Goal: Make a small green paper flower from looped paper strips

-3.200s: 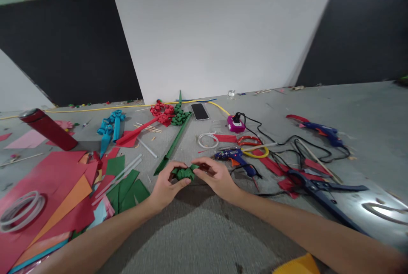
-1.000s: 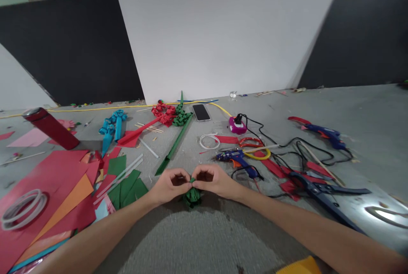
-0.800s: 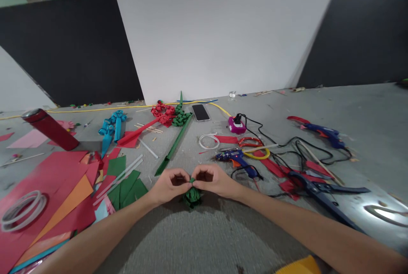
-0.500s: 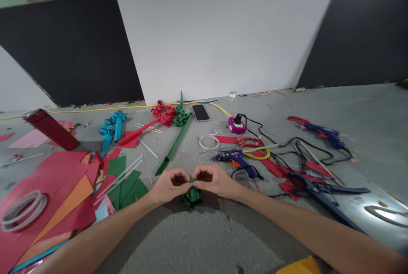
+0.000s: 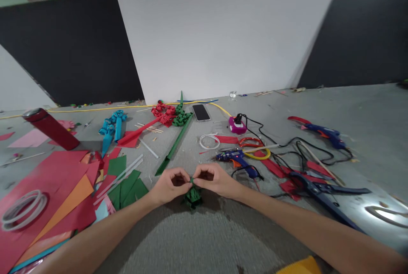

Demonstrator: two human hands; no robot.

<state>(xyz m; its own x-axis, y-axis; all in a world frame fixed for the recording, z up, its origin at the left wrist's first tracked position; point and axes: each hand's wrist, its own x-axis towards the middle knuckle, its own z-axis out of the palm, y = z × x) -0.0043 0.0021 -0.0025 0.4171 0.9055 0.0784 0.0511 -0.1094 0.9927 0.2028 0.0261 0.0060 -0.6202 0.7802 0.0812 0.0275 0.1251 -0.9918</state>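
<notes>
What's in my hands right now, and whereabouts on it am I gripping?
A folded green paper piece, pinched at its top end between the fingertips of your left hand and right hand.

Dim, diffuse lighting; glare on the floor (image 5: 379,206) at lower right; soft shadow at bottom centre; slight blur; wide-angle distortion towards edges.

The folded bit (image 5: 193,199) is in the middle. To its left is the big sheet (image 5: 57,172), with the loops (image 5: 9,214) on it and the bottle (image 5: 52,130) behind it. The phone (image 5: 201,112) is far back, before the wall (image 5: 223,35). The plug box (image 5: 237,125) is to its right. Below that is one glue gun (image 5: 245,165), and what looks like a cutter (image 5: 325,201) lies farther right.
</notes>
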